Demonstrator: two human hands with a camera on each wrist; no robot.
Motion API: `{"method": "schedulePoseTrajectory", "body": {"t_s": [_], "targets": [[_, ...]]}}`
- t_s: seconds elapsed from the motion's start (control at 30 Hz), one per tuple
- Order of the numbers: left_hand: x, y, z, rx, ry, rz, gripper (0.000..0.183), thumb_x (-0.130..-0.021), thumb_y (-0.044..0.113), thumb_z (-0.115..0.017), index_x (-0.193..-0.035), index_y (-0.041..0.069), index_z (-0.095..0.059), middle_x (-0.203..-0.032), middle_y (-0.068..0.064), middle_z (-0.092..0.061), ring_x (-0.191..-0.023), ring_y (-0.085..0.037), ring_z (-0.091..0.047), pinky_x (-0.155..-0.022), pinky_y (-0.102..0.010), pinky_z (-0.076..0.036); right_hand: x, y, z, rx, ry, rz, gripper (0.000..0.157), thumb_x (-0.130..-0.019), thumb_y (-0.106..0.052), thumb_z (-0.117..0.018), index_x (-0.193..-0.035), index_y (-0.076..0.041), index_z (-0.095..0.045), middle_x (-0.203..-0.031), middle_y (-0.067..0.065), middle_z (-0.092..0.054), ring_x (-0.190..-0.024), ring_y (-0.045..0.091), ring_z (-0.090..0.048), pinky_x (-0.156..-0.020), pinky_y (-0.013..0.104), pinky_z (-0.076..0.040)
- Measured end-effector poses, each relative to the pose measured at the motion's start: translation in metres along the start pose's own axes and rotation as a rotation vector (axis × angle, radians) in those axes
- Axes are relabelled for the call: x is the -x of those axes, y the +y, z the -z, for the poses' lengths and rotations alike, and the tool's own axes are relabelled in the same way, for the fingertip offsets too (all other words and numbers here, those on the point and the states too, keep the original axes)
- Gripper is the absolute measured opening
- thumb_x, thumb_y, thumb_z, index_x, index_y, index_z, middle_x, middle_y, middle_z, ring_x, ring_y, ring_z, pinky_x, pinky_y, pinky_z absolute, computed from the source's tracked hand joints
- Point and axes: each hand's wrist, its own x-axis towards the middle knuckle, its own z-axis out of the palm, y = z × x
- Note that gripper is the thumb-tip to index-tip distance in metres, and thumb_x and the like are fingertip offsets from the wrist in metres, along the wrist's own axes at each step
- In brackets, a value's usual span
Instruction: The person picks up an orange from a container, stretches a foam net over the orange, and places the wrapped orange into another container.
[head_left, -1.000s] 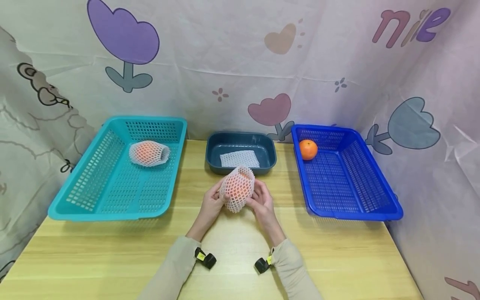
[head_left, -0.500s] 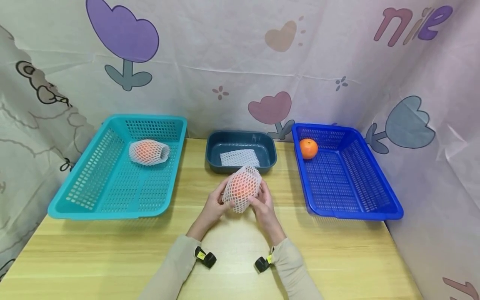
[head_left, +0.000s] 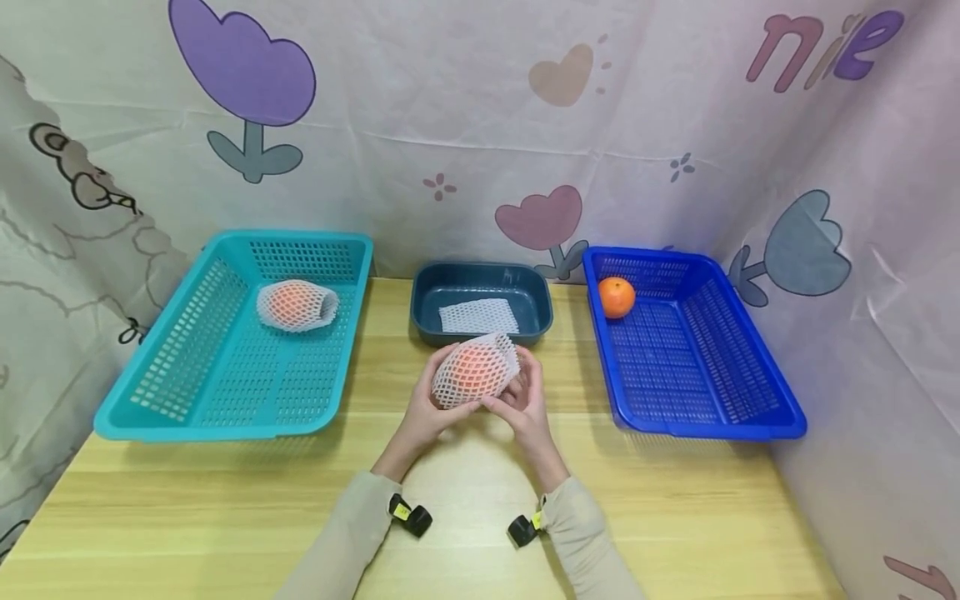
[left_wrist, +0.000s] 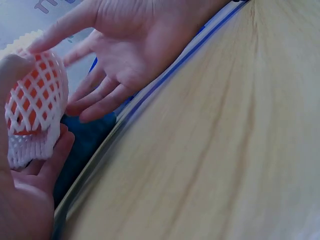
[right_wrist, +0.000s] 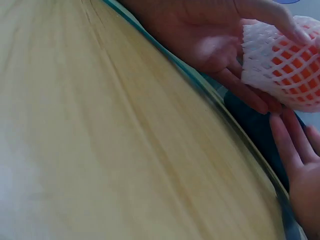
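In the head view, an orange in a white foam net is held up over the middle of the table. My left hand grips it from the left, with the thumb along its near side. The right hand touches the net's open end with its thumb; the left wrist view shows its fingers spread and fairly straight. The net's frilled opening points right. Part of the left fingers is hidden behind the fruit.
A teal basket at left holds another netted fruit. Behind my hands, a dark tray contains a flat foam net. An unwrapped orange lies in the blue basket at right. Printed cloth hangs behind.
The netted orange has tilted from nearly upright to lying more sideways, its open end now toward the right. Left fingers and thumb have shifted around it; the baskets and tray have stayed put.
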Motion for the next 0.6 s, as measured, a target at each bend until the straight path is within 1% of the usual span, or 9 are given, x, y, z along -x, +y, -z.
{"method": "schedulePoseTrajectory", "body": {"t_s": [0.07, 0.13, 0.2, 0.27, 0.37, 0.47, 0.6], "targets": [[-0.0001, -0.0004, 0.0004, 0.008, 0.003, -0.010, 0.093, -0.070, -0.015, -0.080, -0.148, 0.011, -0.039, -0.145, -0.010, -0.045, -0.129, -0.024, -0.047, -0.104, -0.033, -0.045, 0.0004, -0.0005, 0.0000, 0.028, 0.009, 0.043, 0.090, -0.078, 0.006, -0.077, -0.149, -0.007, -0.023, -0.149, 0.015, -0.036, -0.121, 0.026, -0.055, -0.091, 0.031, -0.053], [-0.0001, -0.0012, 0.0008, 0.023, 0.001, -0.017, 0.093, -0.069, -0.016, -0.080, -0.149, 0.010, -0.038, -0.145, -0.012, -0.045, -0.128, -0.025, -0.048, -0.103, -0.033, -0.046, 0.0007, -0.0006, 0.0002, 0.030, 0.000, 0.068, 0.087, -0.078, 0.007, -0.076, -0.147, -0.002, -0.025, -0.149, 0.016, -0.036, -0.123, 0.027, -0.053, -0.093, 0.032, -0.052], [-0.0001, -0.0019, 0.0007, 0.056, -0.001, -0.021, 0.094, -0.069, -0.017, -0.079, -0.149, 0.009, -0.037, -0.145, -0.014, -0.043, -0.127, -0.027, -0.048, -0.102, -0.035, -0.048, 0.0013, -0.0004, 0.0006, 0.020, -0.013, 0.065, 0.080, -0.078, 0.006, -0.076, -0.144, 0.001, -0.031, -0.146, 0.015, -0.042, -0.123, 0.026, -0.054, -0.094, 0.033, -0.052], [0.0000, -0.0023, 0.0004, 0.090, -0.002, -0.020, 0.095, -0.069, -0.018, -0.078, -0.149, 0.009, -0.035, -0.145, -0.016, -0.042, -0.126, -0.028, -0.049, -0.101, -0.037, -0.049, 0.0016, -0.0002, 0.0007, 0.015, -0.015, 0.052, 0.074, -0.078, 0.001, -0.078, -0.141, 0.000, -0.038, -0.140, 0.014, -0.048, -0.120, 0.025, -0.056, -0.095, 0.034, -0.052], [-0.0001, -0.0017, 0.0000, 0.123, 0.005, -0.017, 0.092, -0.070, -0.019, -0.077, -0.148, 0.008, -0.036, -0.144, -0.016, -0.043, -0.125, -0.029, -0.050, -0.100, -0.039, -0.050, 0.0012, 0.0004, 0.0009, 0.004, -0.008, 0.052, 0.070, -0.077, 0.002, -0.077, -0.138, 0.001, -0.042, -0.132, 0.012, -0.053, -0.114, 0.023, -0.059, -0.093, 0.034, -0.053], [0.0000, -0.0011, 0.0002, 0.115, 0.005, -0.020, 0.088, -0.070, -0.019, -0.077, -0.146, 0.005, -0.038, -0.143, -0.016, -0.045, -0.125, -0.028, -0.051, -0.099, -0.038, -0.050, 0.0006, 0.0010, 0.0008, -0.026, -0.007, 0.070, 0.066, -0.075, 0.007, -0.076, -0.133, 0.004, -0.044, -0.127, 0.012, -0.055, -0.110, 0.021, -0.061, -0.091, 0.033, -0.055], [0.0001, 0.0000, -0.0001, 0.065, 0.006, -0.011, 0.091, -0.068, -0.021, -0.078, -0.147, 0.004, -0.039, -0.144, -0.016, -0.046, -0.125, -0.024, -0.051, -0.100, -0.034, -0.049, 0.0001, 0.0016, 0.0013, -0.061, -0.020, 0.101, 0.057, -0.074, 0.014, -0.074, -0.122, 0.010, -0.044, -0.122, 0.010, -0.056, -0.106, 0.020, -0.061, -0.086, 0.031, -0.056]]}}
